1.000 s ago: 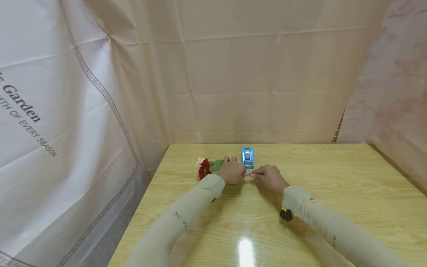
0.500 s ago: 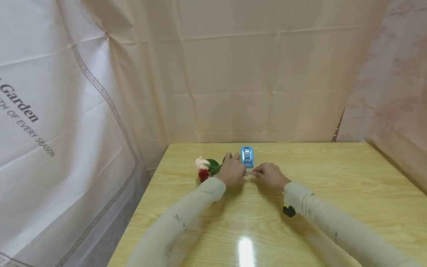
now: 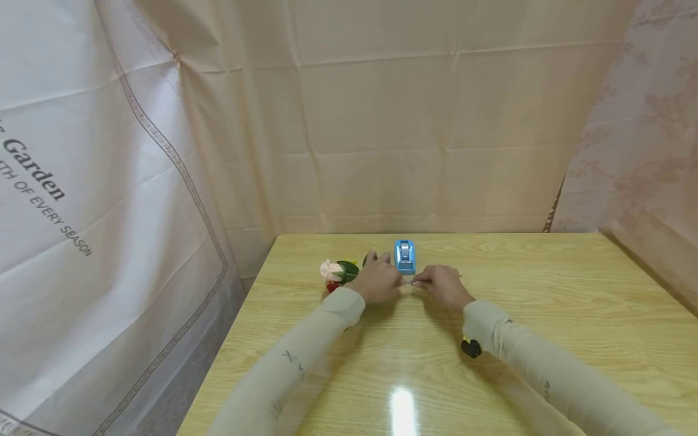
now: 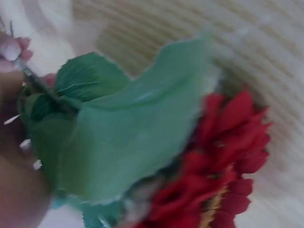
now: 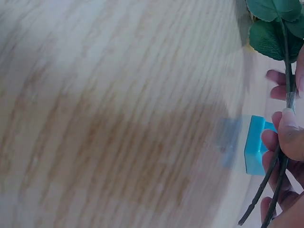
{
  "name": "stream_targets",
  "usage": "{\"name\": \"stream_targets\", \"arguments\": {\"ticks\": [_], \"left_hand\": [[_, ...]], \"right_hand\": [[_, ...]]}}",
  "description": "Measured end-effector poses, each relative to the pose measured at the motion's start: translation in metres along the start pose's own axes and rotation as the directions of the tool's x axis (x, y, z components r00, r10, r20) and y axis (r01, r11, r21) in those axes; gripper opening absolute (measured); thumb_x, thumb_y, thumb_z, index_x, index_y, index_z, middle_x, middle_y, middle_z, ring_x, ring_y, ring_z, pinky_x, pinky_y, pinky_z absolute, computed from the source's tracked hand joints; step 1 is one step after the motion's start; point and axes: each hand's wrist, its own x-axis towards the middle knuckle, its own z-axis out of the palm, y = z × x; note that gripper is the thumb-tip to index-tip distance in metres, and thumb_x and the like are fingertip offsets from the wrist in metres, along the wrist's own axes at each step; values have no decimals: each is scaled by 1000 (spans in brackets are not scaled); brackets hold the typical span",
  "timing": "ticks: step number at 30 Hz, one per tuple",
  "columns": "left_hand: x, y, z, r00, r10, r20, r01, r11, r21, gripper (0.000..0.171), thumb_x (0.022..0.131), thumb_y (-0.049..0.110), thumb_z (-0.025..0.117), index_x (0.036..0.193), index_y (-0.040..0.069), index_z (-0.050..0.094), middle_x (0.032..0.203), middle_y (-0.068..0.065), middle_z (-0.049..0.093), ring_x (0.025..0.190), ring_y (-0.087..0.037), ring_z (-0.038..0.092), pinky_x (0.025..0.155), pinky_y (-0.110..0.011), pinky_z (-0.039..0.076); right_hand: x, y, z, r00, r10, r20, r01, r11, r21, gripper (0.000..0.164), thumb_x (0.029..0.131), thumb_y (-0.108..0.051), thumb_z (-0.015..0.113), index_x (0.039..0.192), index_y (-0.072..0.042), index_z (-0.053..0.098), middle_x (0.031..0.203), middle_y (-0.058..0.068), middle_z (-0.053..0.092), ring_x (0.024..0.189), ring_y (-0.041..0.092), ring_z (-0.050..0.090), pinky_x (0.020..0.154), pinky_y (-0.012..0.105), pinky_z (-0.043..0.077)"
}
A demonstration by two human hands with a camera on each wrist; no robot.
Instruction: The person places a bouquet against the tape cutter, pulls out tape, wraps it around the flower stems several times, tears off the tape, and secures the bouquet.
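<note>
A small bunch of artificial flowers, with a pale pink rose (image 3: 329,270) and a red flower (image 4: 209,180), lies sideways between the two hands. My left hand (image 3: 378,283) grips the stems just below the green leaves (image 4: 133,123). Farther down, my right hand (image 3: 444,286) pinches the stems (image 5: 271,190) between thumb and fingers; two stem ends stick out past it. A band of clear tape (image 5: 290,99) wraps the stems between the hands. In the head view the left hand hides much of the foliage, and the red flower is mostly covered.
A blue tape dispenser (image 3: 405,257) stands on the wooden table (image 3: 545,315) just beyond the hands. Cloth (image 3: 371,121) hangs behind the table's far edge and at both sides. A black and yellow item (image 3: 471,347) sits under the right cuff.
The bunch has turned about its stems: the pink rose has come up to the front, and the red flower has moved down beneath it. Both hands stay nearly in place.
</note>
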Motion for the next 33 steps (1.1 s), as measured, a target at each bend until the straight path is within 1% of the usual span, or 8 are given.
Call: {"name": "stream_targets", "arguments": {"ticks": [5,11,17,23,25,28,30,33], "left_hand": [[2,-1,-1,998,-8,61,7,1000,6,37,110,41,46,100,25,78,96,11,69,106,-14,51,91,-43,30],[0,1,-3,998,36,-56,-28,989,143,23,101,38,65,88,25,79,88,13,71,106,-14,50,103,-49,31],[-4,4,0,982,118,-148,-58,933,355,22,99,31,68,80,28,77,88,12,74,104,-16,48,107,-50,30],[-9,6,3,976,159,-148,-74,884,462,25,102,28,63,81,28,76,90,12,73,105,-17,50,105,-48,31],[-10,7,3,981,145,-130,-74,897,435,23,103,30,62,86,29,78,96,12,74,106,-17,49,106,-48,31],[-9,7,3,993,80,-87,-50,952,302,25,105,35,59,90,28,78,104,11,74,106,-17,47,104,-50,32],[-5,5,2,998,29,-55,-18,980,197,29,106,39,56,89,28,77,103,11,73,105,-17,45,102,-51,31],[1,2,-3,1000,-21,1,21,995,98,33,107,38,54,82,27,73,93,12,71,102,-18,45,98,-51,30]], "right_hand": [[0,1,2,1000,-21,-13,21,1000,22,12,92,-12,77,100,-3,81,88,5,75,86,28,70,91,59,49],[1,0,2,1000,-10,22,8,998,61,17,95,-13,74,106,-2,80,90,4,74,82,20,67,76,41,55],[5,-3,-1,992,72,101,-83,991,102,21,101,-15,67,109,0,79,100,9,75,88,22,66,78,41,54],[6,-5,-1,977,108,183,-131,984,120,25,104,-17,63,111,1,78,107,10,76,100,27,68,88,47,54],[5,-4,-1,985,74,155,-91,991,100,22,102,-15,65,108,1,79,105,11,77,98,28,69,86,46,55],[4,0,0,994,34,105,-41,997,63,19,99,-14,69,106,0,79,103,12,77,96,30,71,86,47,55],[3,2,0,996,18,85,-22,998,54,18,98,-14,71,105,0,80,102,11,77,96,30,71,86,48,55],[3,3,1,998,7,63,-10,999,45,16,97,-13,72,104,-1,80,98,10,78,90,27,71,82,46,56]]}}
